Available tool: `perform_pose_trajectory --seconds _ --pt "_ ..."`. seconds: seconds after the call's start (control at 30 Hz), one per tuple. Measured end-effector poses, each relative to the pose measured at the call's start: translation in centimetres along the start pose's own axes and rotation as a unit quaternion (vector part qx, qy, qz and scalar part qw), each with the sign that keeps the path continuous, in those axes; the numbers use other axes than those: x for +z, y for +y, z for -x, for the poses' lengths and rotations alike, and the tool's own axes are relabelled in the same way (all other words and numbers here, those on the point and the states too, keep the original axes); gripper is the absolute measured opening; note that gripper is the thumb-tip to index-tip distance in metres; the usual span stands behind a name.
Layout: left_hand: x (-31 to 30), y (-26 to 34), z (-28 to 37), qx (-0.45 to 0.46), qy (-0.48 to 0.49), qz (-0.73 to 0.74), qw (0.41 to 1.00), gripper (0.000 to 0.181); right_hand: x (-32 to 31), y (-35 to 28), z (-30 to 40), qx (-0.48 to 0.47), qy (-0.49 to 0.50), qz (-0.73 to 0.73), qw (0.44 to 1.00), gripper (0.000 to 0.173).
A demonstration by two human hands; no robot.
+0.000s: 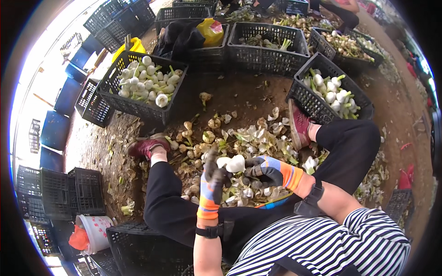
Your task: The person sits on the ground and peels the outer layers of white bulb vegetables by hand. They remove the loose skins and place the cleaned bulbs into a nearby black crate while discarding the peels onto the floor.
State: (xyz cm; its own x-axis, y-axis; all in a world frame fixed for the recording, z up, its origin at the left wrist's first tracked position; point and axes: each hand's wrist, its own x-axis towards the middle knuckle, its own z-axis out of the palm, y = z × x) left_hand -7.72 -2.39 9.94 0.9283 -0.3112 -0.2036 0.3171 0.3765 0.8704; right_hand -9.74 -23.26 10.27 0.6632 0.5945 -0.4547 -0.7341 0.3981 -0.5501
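Note:
Between my two gloved hands is a white garlic bulb (236,164), above a heap of loose garlic skins (266,141). My left hand (213,179), in a grey, blue and orange work glove, is blurred and holds the bulb from its left side. The curled fingers of my right hand (267,171), in a matching glove, meet the bulb's right edge. Its far side and some fingertips are hidden. Unpeeled garlic bulbs (193,148) with brownish skins and short stems lie on the ground to the left of the heap, between my feet.
A black plastic crate (138,107) of white garlic stands front left; another crate (304,100) of it is by my right shoe (298,126). More crates (269,58) line the back, near other people's legs (340,15). A white bucket (98,233) lies tilted at left.

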Motion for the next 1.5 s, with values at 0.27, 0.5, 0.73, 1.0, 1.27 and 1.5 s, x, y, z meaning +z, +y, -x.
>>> perform_pose_trajectory --seconds 0.27,0.5,0.73,1.0,1.27,1.5 --pt "0.2 -1.3 0.5 -0.077 0.002 -0.052 0.996 0.015 -1.6 -1.4 0.0 0.001 -0.082 0.29 0.953 0.023" --pt "-3.0 -8.1 -2.9 -0.12 0.259 0.396 0.873 0.028 -5.4 -3.2 -1.2 0.091 -0.047 0.309 0.946 0.037" --pt "-2.6 -15.7 -1.6 -0.103 -0.042 -0.413 0.904 0.064 -3.9 -8.0 -13.6 -0.14 0.042 0.093 0.985 0.027" --pt "-2.4 -13.0 -4.0 -0.044 0.094 -0.438 0.893 0.056 -16.0 0.8 -23.3 0.127 0.158 0.828 0.523 0.03" --pt "-4.7 -12.8 -5.6 0.01 0.269 -0.066 0.961 0.041 -14.0 1.4 -19.6 0.164 0.227 0.793 0.541 0.047" --pt "-6.5 -16.2 -5.8 0.005 0.3 -0.218 0.929 0.042 -16.9 2.5 -18.6 0.15 0.288 0.748 0.579 0.044"
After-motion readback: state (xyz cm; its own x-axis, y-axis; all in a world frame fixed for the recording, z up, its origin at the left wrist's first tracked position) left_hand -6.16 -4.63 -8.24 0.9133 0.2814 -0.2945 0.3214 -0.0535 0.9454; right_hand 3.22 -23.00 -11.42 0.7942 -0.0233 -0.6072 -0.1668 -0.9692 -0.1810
